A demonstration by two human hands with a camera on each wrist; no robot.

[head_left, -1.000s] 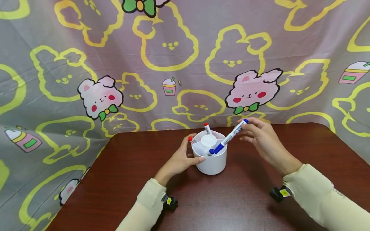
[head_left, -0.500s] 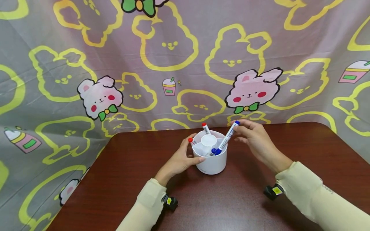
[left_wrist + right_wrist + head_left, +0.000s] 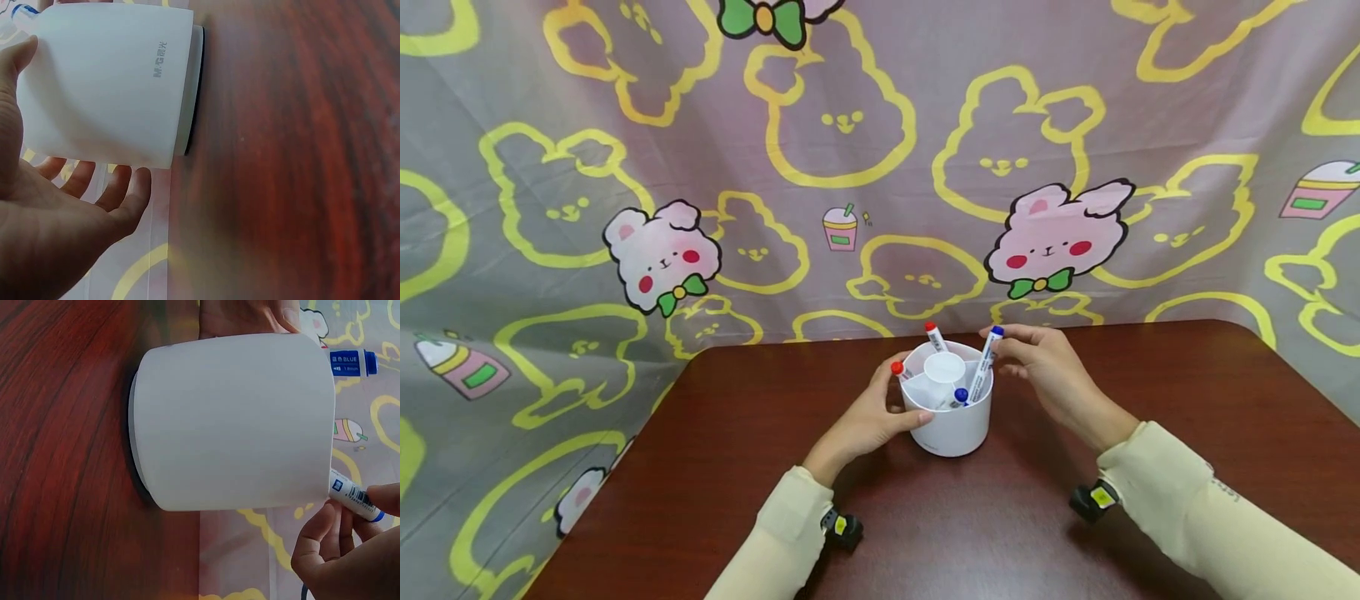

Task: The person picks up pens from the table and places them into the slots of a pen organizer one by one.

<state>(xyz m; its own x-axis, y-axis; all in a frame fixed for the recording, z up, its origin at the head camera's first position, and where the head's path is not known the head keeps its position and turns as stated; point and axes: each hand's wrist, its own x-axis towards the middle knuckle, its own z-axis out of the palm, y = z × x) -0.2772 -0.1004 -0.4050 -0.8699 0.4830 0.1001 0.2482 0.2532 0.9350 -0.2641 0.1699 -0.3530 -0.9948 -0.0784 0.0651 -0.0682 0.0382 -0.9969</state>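
We note the white pen holder [image 3: 950, 417] mid-table on the dark wood table [image 3: 1150, 375], well clear of every edge — open tabletop all round, patterned cloth [image 3: 850, 125] behind. Left hand [image 3: 867, 414] cups its wall, fingers curled round it. Right hand [image 3: 1043, 367] pinches a blue-capped marker [image 3: 983, 372], lower end inside the holder. Also inside: two red-capped markers [image 3: 934, 335] and another blue-capped one [image 3: 959, 396] — in separate compartments.
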